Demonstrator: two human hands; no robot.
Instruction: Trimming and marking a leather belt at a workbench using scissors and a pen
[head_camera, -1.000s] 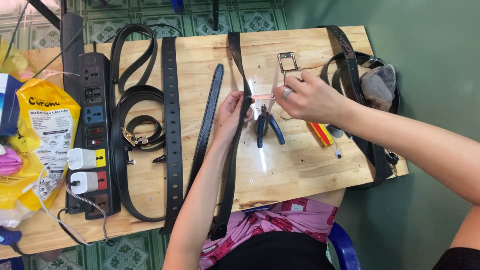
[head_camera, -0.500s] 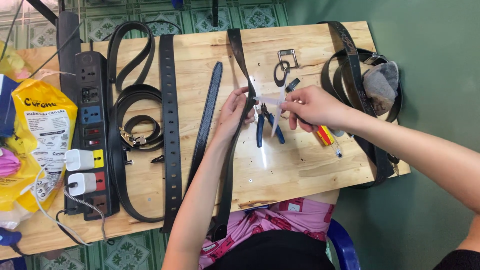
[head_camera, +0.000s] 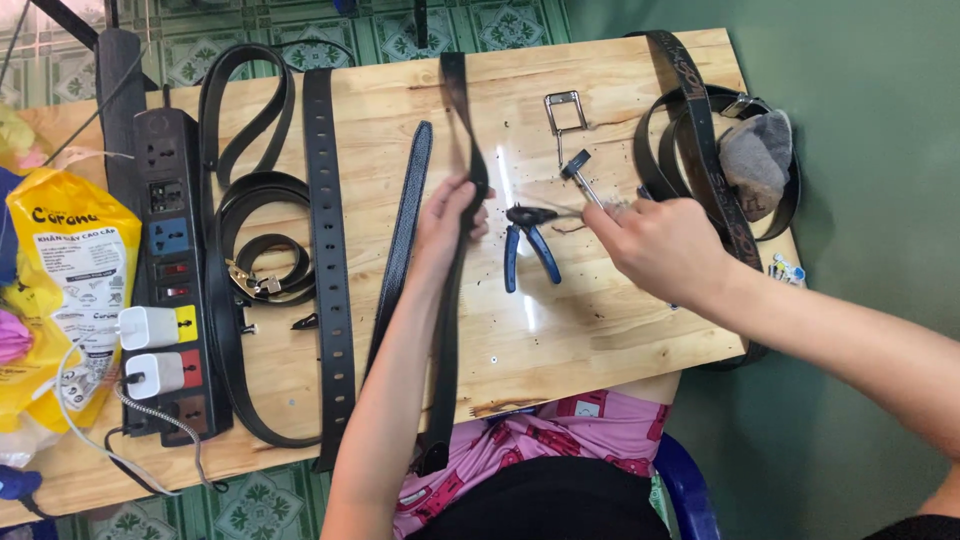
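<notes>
Head view, looking down: since half a second ago the right hand (head_camera: 660, 245) has slid out toward the right side of the bench, away from the left, and the small dark-headed metal tool (head_camera: 578, 172) now lies in the open just above it; whether the closed right fingers grip anything I cannot tell. The left hand (head_camera: 450, 215) stays wrapped around the long black belt (head_camera: 452, 300), which runs from the far edge of the bench (head_camera: 600, 330) down past the near edge toward the lap — the grip sits at the upper third. Blue-handled pliers (head_camera: 525, 245) lie between the two hands, jaws toward the right hand, as before. A silver buckle frame (head_camera: 565, 110) rests near the far edge. The bench is pale bare wood, flecked with dark crumbs near the pliers; beyond it the floor is green patterned tile at the top, plain green to the right. More black belts lie flat or coiled at left (head_camera: 325, 250) and in a heap at the right corner (head_camera: 700, 150) beside a grey cloth (head_camera: 755, 155). At the left edge stands a black power strip (head_camera: 170, 270) with two white plugs, and past it a yellow bag (head_camera: 60, 290) with a white printed panel.
</notes>
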